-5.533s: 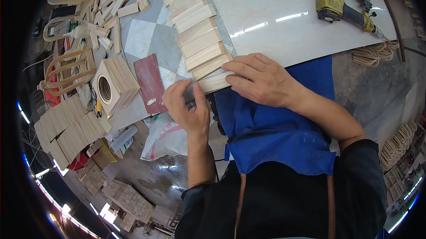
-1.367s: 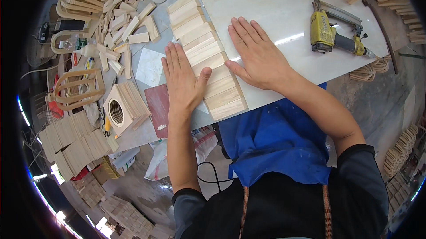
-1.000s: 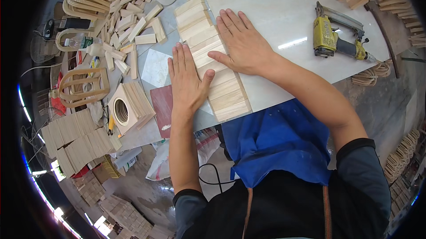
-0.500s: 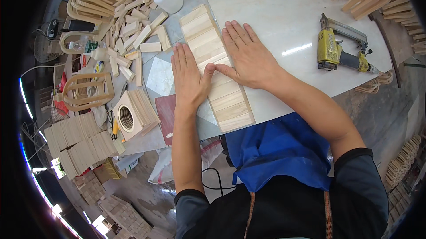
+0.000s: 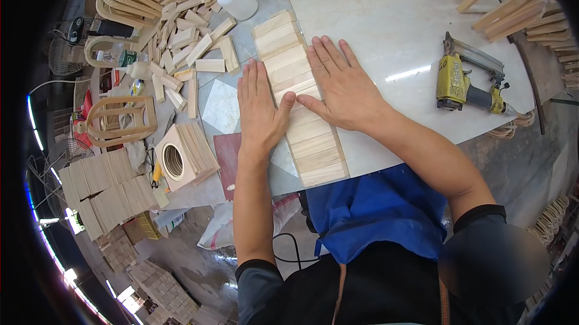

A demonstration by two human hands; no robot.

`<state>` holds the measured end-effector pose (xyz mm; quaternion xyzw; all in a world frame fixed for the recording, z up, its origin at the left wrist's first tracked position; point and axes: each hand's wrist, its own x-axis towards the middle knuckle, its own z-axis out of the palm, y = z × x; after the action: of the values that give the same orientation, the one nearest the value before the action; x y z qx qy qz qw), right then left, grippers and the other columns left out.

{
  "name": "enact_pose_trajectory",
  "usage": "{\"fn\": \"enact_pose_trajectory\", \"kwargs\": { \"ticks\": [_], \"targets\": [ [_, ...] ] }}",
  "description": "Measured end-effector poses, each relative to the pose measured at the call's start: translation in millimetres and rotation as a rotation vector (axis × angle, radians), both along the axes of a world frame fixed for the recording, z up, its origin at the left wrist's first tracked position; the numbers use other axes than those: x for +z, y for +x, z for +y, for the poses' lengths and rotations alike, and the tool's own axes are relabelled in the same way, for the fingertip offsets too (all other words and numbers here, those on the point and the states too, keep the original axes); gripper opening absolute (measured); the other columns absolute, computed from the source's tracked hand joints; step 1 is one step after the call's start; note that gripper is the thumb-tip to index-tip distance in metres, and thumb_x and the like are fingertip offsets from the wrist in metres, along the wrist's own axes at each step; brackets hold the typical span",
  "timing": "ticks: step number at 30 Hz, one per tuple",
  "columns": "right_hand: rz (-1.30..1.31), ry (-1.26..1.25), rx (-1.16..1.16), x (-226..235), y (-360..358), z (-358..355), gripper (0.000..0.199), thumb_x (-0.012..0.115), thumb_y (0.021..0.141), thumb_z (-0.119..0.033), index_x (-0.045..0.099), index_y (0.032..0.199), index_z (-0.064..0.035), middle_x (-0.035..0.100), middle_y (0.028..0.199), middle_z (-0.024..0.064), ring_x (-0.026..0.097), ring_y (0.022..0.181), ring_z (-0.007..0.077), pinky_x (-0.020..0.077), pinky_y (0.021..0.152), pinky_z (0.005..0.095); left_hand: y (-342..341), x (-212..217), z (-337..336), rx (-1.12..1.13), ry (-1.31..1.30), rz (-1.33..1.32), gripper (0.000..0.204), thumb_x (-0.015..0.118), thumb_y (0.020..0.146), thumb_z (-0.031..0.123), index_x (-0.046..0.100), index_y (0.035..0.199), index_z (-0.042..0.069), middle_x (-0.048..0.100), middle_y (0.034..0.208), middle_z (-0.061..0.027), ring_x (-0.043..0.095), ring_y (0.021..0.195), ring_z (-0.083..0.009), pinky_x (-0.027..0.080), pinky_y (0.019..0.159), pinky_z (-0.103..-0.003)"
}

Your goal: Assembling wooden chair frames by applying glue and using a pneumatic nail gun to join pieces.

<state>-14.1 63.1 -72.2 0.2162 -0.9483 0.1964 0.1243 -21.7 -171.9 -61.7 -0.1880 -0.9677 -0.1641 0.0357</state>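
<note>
"Wood at far left: stacked boards [image 5: 120, 207], then square panels [image 5: 200, 151] with a round hole, stood face to edge, probably to save bench room. Maroon board [image 5: 227, 156] next, partly behind the forearm."

"Left hand [image 5: 260, 114]?"

"Flat along the left edge of a row of pale strips [image 5: 315, 139]. Four fingers pressed together, thumb out over the wood. Nothing pinched."

"Where's the row exactly?"

"On the bench, between the two hands, running away from the near edge. Strips lie crosswise, side by side; far end steps a little out of line."

"Right hand [image 5: 347, 93]?"

"Flat at the right edge, fingers slightly parted, thumb reaching in, tips nearly meeting. Set like two fences, I'd judge, to keep the sides even. Downward pressure: cannot tell."

"And the nailer [image 5: 453, 82]?"

"Well right, lying on the pale tabletop [image 5: 392, 38]; likely parked clear of the elbows yet within reach."

"Any writing?"

"Dark marks on its yellow body; left uncopied. No readable label on the strips."
</note>
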Motion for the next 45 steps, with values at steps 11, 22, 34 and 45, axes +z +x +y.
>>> {"fn": "enact_pose_trajectory", "kwargs": {
  "ticks": [11,22,34,45],
  "targets": [
    [-0.052,-0.046,-0.012,8.1,-0.3,2.7,0.090,0.047,0.114,-0.058,0.044,0.163,0.0170,0.042,0.174,0.0330,0.028,0.170,0.0400,0.0117,0.141,0.0515,-45.5,-9.4,5.1,0.108,0.110,-0.030,0.094,0.046,0.115,0.061,0.032,0.169,-0.014,0.030,0.179,-0.0349,0.027,0.168,-0.0479,0.018,0.139,-0.053],
    [-0.077,-0.095,0.001,7.5,-3.1,1.3,0.089,0.050,0.113,-0.057,0.043,0.163,0.0163,0.041,0.174,0.0338,0.028,0.169,0.0409,0.0116,0.141,0.0526,-47.8,-8.8,6.1,0.062,0.066,0.016,0.093,0.047,0.115,0.063,0.037,0.168,-0.013,0.033,0.178,-0.0338,0.030,0.168,-0.0458,0.020,0.138,-0.053],
    [-0.125,-0.055,0.014,14.9,-3.3,1.8,0.089,0.052,0.112,-0.055,0.042,0.165,0.0160,0.038,0.175,0.0342,0.027,0.170,0.0417,0.0115,0.140,0.0541,-61.9,-3.7,11.3,0.143,0.235,0.047,0.084,0.048,0.116,0.060,0.047,0.162,-0.010,0.046,0.170,-0.0305,0.044,0.155,-0.0461,0.030,0.129,-0.055],
    [-0.093,-0.090,0.017,13.6,-5.6,2.1,0.089,0.055,0.110,-0.055,0.047,0.160,0.0185,0.045,0.171,0.0364,0.031,0.168,0.0441,0.0126,0.140,0.0543,-90.9,-10.3,23.5,0.200,-0.002,0.079,0.090,0.048,0.113,0.064,0.046,0.163,-0.011,0.044,0.172,-0.0289,0.042,0.150,-0.0478,0.029,0.125,-0.056]
  ]
}}
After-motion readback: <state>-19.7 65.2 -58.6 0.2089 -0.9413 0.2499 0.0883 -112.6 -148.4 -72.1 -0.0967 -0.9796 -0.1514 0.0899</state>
